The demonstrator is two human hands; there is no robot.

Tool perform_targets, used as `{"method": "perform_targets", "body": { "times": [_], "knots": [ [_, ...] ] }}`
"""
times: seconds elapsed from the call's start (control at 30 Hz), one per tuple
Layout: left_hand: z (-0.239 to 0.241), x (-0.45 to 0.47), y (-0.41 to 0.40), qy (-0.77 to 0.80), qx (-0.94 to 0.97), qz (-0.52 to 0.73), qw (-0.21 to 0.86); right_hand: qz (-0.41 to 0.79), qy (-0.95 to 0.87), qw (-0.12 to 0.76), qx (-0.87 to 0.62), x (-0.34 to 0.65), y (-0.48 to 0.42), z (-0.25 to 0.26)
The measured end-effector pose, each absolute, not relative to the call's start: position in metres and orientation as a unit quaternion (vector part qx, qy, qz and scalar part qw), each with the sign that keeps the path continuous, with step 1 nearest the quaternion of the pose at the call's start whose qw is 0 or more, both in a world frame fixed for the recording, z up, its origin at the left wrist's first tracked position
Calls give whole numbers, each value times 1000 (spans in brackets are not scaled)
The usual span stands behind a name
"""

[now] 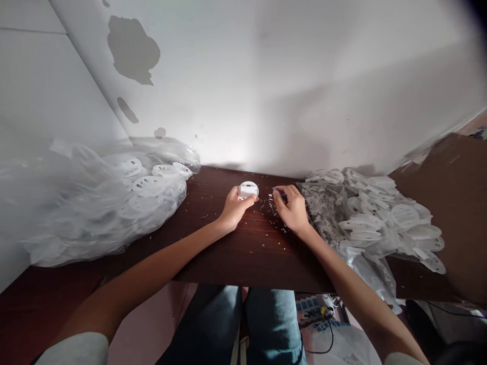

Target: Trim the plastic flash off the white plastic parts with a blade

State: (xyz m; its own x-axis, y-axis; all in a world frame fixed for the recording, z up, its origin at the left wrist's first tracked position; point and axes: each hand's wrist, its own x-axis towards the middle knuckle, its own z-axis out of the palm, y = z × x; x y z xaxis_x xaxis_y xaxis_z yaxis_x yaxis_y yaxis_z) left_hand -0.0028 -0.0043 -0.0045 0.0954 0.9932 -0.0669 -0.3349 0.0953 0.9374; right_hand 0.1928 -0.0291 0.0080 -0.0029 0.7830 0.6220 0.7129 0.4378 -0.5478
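My left hand [234,207] is closed on a round white plastic disc [248,190], holding it just above the dark wooden table [243,253]. My right hand [291,207] is curled beside it, fingertips pinched on something small and white that I cannot make out. Tiny white plastic shavings [272,223] lie scattered on the wood between and below both hands.
A clear plastic bag of white discs [114,203] fills the table's left side. A loose pile of similar white discs [388,218] on plastic film lies at the right. A white wall [266,91] stands right behind. Cables and a bag lie on the floor.
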Motion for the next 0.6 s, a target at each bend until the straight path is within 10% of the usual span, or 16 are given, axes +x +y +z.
{"method": "perform_targets", "body": {
  "times": [0.27, 0.43, 0.6],
  "knots": [
    [-9, -18, 15, 402, 449, 533, 594, 132, -611, 538, -566, 216, -15, 16],
    [-5, -28, 11, 348, 750, 518, 219, 474, -536, 528, -458, 202, -27, 25],
    [-5, -32, 5, 245, 860, 447, -5, 562, -541, 463, -421, 181, -40, 26]
  ]
}}
